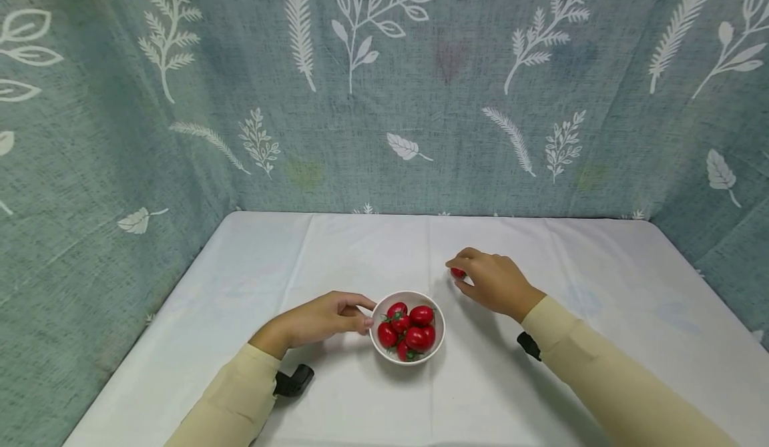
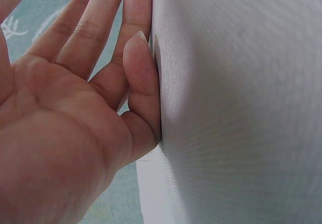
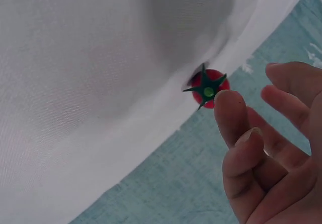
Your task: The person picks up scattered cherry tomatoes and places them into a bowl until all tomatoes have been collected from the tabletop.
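Note:
A white bowl (image 1: 442, 330) stands on the table with several small red tomatoes (image 1: 416, 337) in it, some with green calyxes. My left hand (image 1: 327, 319) is at the bowl's left side, its thumb and forefinger spread against the rim. In the left wrist view, its little finger (image 2: 141, 73) rests along the cloth and a bit of white bowl shows past the fingers. Farther back and to the right, my right hand (image 1: 494, 281) is over a single tomato (image 3: 211, 103) on the cloth. Its fingertips come right at this tomato, with thumb and fingers parted.
A white cloth (image 1: 360, 253) with fold lines covers the table. Green-blue curtains (image 1: 384, 100) with white leaf prints hang behind the table's far edge and at its sides. Black wrist straps (image 1: 294, 380) show at both sleeves.

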Available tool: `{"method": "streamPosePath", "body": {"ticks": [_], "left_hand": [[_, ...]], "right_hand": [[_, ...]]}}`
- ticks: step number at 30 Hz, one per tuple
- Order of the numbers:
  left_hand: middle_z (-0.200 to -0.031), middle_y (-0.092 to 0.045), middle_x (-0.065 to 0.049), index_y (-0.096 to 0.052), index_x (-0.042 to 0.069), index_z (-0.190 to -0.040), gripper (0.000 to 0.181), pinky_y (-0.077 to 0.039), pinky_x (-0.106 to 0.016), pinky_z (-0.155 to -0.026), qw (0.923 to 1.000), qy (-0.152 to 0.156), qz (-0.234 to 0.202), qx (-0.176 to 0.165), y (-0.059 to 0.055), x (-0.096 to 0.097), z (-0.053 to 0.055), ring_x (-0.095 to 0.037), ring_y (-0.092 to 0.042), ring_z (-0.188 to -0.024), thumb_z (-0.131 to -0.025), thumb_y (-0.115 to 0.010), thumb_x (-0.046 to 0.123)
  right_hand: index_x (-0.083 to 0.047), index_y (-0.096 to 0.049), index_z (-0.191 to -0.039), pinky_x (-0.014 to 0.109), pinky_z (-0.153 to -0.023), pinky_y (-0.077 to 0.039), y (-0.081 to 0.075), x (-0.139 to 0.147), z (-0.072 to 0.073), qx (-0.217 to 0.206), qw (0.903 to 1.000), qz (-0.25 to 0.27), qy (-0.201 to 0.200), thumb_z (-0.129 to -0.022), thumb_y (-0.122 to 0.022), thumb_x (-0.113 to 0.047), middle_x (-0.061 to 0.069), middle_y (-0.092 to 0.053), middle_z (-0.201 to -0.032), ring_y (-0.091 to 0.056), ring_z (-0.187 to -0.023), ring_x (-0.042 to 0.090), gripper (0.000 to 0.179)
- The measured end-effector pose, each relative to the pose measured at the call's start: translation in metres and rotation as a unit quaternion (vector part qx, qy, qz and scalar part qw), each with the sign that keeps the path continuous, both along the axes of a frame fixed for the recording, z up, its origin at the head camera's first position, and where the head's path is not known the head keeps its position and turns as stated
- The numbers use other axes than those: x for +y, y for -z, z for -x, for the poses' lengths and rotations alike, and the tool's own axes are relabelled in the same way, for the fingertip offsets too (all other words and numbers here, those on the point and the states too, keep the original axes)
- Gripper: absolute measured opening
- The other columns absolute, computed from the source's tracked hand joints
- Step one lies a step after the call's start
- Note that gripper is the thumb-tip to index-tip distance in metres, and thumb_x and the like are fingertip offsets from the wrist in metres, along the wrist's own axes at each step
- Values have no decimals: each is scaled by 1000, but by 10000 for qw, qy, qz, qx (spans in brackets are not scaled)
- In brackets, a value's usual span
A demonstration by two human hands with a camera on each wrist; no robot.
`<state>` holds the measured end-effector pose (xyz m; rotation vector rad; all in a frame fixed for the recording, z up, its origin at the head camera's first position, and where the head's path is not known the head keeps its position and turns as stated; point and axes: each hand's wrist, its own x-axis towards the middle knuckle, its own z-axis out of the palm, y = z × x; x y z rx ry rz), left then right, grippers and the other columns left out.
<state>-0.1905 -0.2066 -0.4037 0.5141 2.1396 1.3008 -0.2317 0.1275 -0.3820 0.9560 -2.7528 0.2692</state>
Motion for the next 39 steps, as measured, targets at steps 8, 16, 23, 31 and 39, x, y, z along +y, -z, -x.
{"method": "streamPosePath", "body": {"ticks": [8,16,23,31,39], "left_hand": [[-111,-75,-4,-62,12,-132,40,-45,-46,-104,10000,10,10,-12,0,0,0,-16,-68,-106,-97,-67,30],[-111,-75,-4,-63,12,-132,39,-44,-47,-105,10000,2,-7,-27,0,-1,-1,-16,-68,-106,-97,-67,30],[-111,-75,-4,-63,12,-131,38,-45,-46,-104,10000,1,-18,-28,0,0,0,-16,-68,-106,-97,-67,29],[-112,-75,-4,-63,13,-132,39,-44,-47,-105,10000,4,-19,15,-4,3,2,-17,-68,-106,-97,-66,30],[-112,-75,-3,-62,12,-132,39,-44,-48,-106,10000,-30,21,-35,-3,1,-1,-17,-69,-106,-97,-66,31]], "right_hand": [[-15,-72,-120,36,-65,-56,6,2,10,-459,9980,-325,272,-87,-78,-17,7,-69,-118,-70,-81,20,33],[-14,-71,-123,39,-70,-58,10,1,13,-658,9965,-404,309,-89,-77,-17,9,-69,-116,-71,-87,22,35],[-14,-70,-125,44,-76,-57,10,4,16,-915,9936,-487,442,-91,-73,-17,8,-70,-114,-69,-95,24,34],[-14,-71,-120,39,-70,-55,8,10,17,-827,9940,-550,447,-90,-75,-17,4,-69,-100,-64,-81,17,30],[-14,-71,-115,36,-68,-54,8,11,13,-973,9928,-580,389,-89,-76,-16,1,-68,-94,-61,-79,15,26]]}}
